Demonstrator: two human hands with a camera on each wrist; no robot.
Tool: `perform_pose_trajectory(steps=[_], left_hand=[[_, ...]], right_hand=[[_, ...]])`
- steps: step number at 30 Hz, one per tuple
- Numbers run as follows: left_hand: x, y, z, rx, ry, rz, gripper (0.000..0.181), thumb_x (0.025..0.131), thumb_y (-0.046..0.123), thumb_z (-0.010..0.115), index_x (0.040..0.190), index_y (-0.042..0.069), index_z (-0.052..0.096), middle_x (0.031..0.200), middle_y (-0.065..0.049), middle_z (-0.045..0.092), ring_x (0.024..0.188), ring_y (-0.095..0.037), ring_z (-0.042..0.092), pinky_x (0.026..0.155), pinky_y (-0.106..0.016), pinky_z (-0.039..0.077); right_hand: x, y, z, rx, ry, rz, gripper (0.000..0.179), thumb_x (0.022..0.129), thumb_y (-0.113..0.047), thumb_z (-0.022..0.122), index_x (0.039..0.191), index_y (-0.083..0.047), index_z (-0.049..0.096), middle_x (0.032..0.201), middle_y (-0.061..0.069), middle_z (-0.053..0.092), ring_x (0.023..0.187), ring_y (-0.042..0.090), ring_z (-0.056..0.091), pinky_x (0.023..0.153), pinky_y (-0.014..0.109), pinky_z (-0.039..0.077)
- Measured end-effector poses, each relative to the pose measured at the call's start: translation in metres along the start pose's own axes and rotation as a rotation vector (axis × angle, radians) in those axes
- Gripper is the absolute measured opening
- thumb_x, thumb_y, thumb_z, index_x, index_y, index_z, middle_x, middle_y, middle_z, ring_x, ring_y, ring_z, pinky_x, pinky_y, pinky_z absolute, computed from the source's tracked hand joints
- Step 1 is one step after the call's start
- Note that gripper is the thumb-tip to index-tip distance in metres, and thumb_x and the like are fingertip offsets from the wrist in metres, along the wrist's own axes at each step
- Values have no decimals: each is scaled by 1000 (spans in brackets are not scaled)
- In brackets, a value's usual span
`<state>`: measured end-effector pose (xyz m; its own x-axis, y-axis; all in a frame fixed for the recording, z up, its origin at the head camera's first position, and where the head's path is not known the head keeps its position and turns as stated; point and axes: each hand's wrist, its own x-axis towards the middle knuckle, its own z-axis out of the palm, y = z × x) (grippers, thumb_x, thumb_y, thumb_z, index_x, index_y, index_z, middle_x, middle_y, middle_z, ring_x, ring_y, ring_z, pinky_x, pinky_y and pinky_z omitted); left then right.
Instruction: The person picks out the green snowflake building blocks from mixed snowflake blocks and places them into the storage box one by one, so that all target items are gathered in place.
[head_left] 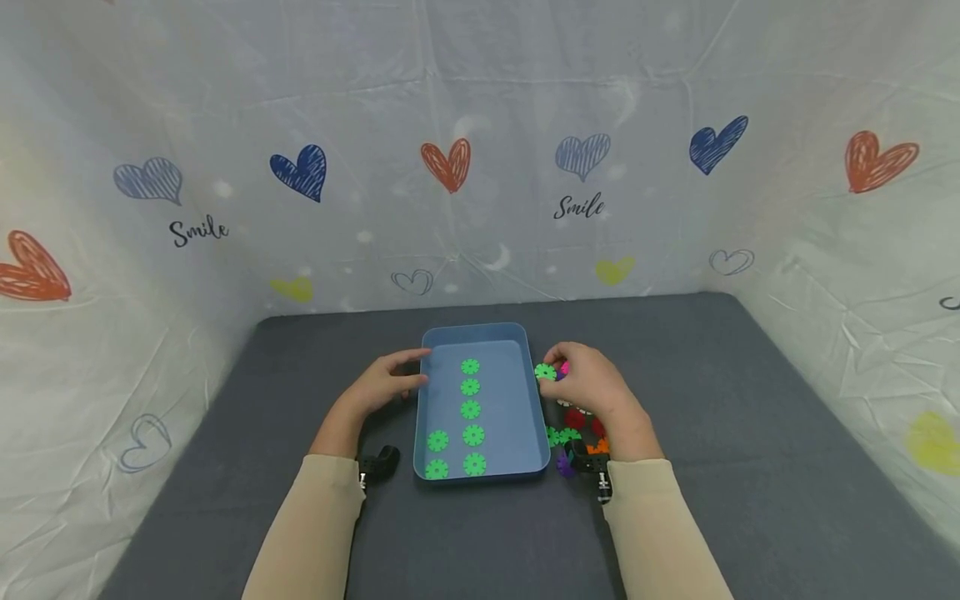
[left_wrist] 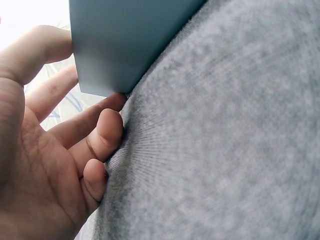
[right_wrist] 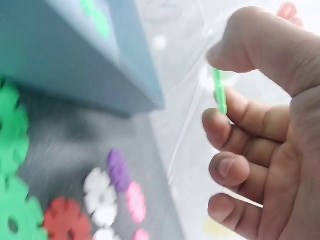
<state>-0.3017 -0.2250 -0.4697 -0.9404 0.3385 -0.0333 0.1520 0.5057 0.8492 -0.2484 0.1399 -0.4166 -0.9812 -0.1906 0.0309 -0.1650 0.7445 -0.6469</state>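
Thumb and fingers of my right hand (head_left: 596, 385) pinch a green flower-shaped plastic disc (head_left: 545, 372) beside the tray's right wall. The disc (right_wrist: 220, 92) shows edge-on in the right wrist view, raised above the table. A blue rectangular tray (head_left: 506, 408) holds several like green discs: a long column in the middle and a short one of two at the left. My left hand (head_left: 381, 382) has its thumb and fingertips at the tray's left wall. In the left wrist view, its lower fingers (left_wrist: 95, 172) rest against the grey cloth.
Right of the tray, partly under my right hand, lie loose discs: green (right_wrist: 20, 210), red (right_wrist: 66, 220), white (right_wrist: 97, 190), purple (right_wrist: 119, 170), pink (right_wrist: 136, 201) and orange (head_left: 602, 447). A dark grey cloth (head_left: 480, 542) covers the table. A printed curtain (head_left: 510, 100) stands behind.
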Motion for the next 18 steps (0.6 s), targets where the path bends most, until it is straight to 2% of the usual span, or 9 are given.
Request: perform_pose_trajectory(steps=[4,8,14,18], left_hand=[[0,0,1,-1,1,-4,58,96,22,75,150,15,55,143,-19,51,75,-25,57,73,-39,47],[1,-1,1,-7,-6,-6,58,96,23,75,150,15,55,144,-19,50,75,-25,57,74,-39,47],[3,-2,1,-23,-16,-12,59,96,24,74,151,14,54,146,-20,49,76,-26,57,74,-40,47],[4,-1,0,-22,-20,-20,60,98,22,72,153,9,50,149,-22,47,77,-29,56,73,-43,47]], right_hand=[[-4,-21,-2,17,45,-49,35,85,-24,74,117,-11,67,102,5,64,70,19,56,66,39,47],[-7,-40,6,-5,59,-130,35,86,-26,76,118,-13,69,107,-1,62,72,19,52,66,38,46],[-8,-71,31,-31,43,-242,33,86,-28,78,117,-16,71,108,-6,63,83,15,58,71,35,49],[-7,-88,51,-30,72,-290,32,86,-31,79,114,-16,73,103,-6,63,82,12,58,69,32,50]])
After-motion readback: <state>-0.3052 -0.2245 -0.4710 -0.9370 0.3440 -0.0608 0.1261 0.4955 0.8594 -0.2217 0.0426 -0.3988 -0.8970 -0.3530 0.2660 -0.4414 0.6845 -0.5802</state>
